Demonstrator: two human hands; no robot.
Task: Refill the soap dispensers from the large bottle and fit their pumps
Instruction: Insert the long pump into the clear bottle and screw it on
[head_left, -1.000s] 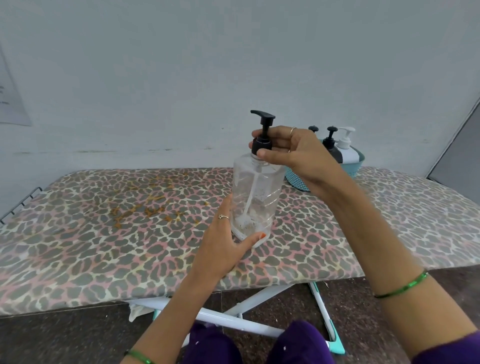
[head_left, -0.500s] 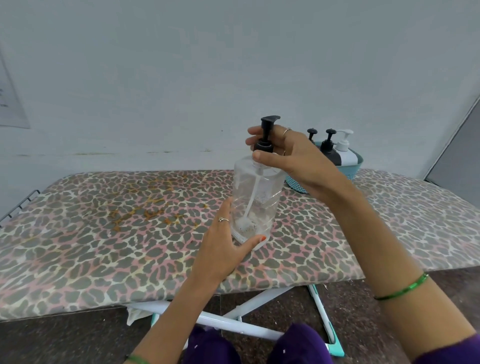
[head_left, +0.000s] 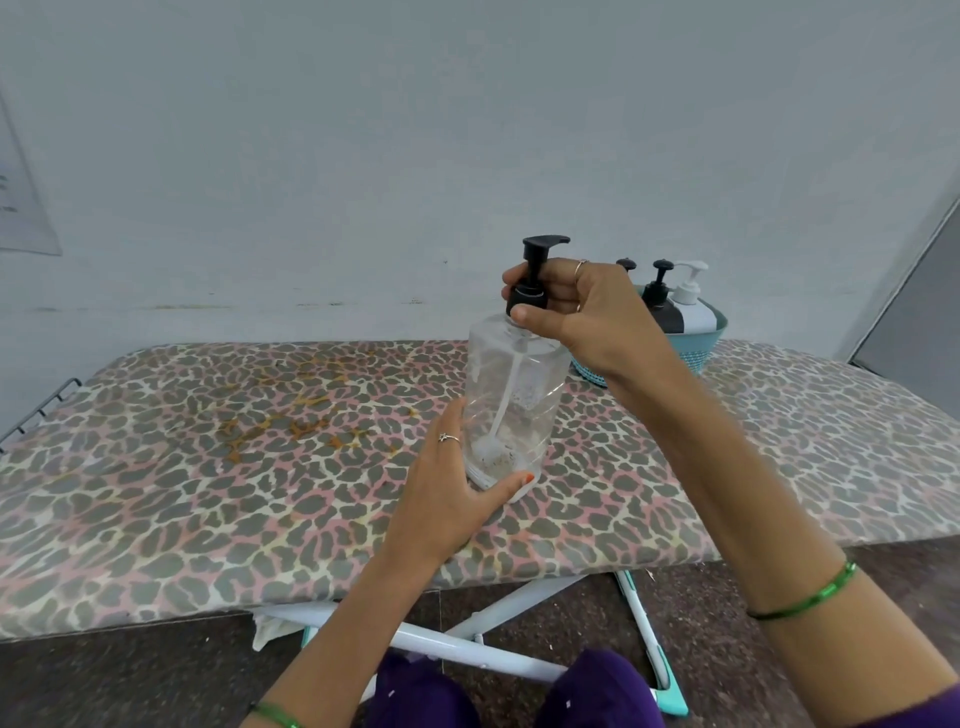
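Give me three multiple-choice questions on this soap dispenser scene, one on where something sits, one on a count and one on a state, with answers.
1. Where is the teal basket?
A. On the floor
B. On the board, behind the right hand
C. At the board's left end

2. How many pump heads show above the basket?
A. Three
B. One
C. Five

3. What is the right hand doing?
A. Resting flat on the board
B. Lifting the basket
C. Gripping the black pump collar

Answers:
1 B, it stands on the leopard-print board at the far right, past the right hand.
2 A, two black and one white.
3 C, thumb and fingers curl round the collar on the clear dispenser, while the left hand holds its base.
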